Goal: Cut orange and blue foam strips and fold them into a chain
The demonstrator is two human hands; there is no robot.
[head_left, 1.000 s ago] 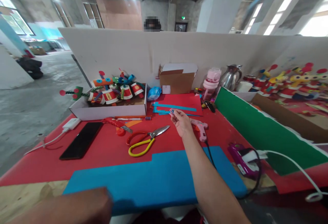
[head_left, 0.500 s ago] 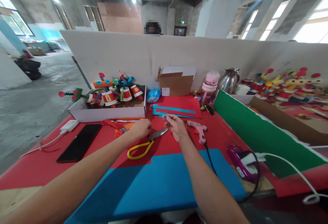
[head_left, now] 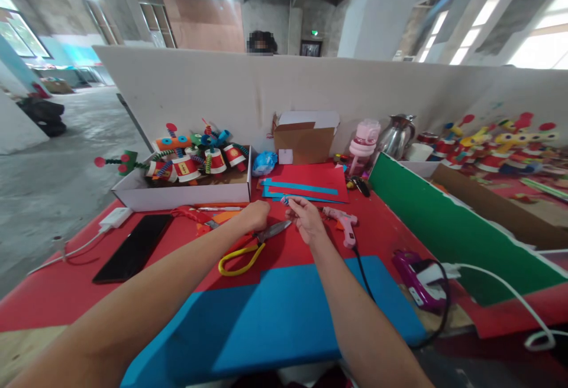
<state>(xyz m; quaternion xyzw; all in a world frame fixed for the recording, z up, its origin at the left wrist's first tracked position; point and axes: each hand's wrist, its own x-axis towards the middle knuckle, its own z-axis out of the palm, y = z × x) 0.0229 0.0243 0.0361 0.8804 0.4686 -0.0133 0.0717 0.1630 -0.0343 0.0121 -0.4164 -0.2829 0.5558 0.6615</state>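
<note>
- The right hand (head_left: 307, 222) is out over the middle of the red counter (head_left: 57, 299), thumb and fingertips pinched on a small striped pipe-cleaner piece (head_left: 285, 201) that sticks up just above the fingers.
- The left hand (head_left: 255, 215) is loosely curled just beside it, over the blades of the scissors; whether it touches them or holds anything I cannot tell.
- The yellow-and-red handled scissors (head_left: 243, 252) lie flat on the counter, blades pointing toward the right hand.
- A pink glue gun (head_left: 342, 221) lies just right of the right hand, its black cord running down over the blue foam sheet (head_left: 275, 311) at the near edge.
- Beyond the hands, teal strips lie on a red paper sheet (head_left: 319, 178).
- A white box (head_left: 177, 194) at back left is filled with cup-and-pipe-cleaner figures.
- A black phone (head_left: 133, 247) lies at left, beside a white charger.
- A cardboard box (head_left: 304, 139), a pink bottle (head_left: 364, 145) and a steel kettle (head_left: 397, 135) stand along the white partition.
- A green sheet (head_left: 444, 228) leans at right.
</note>
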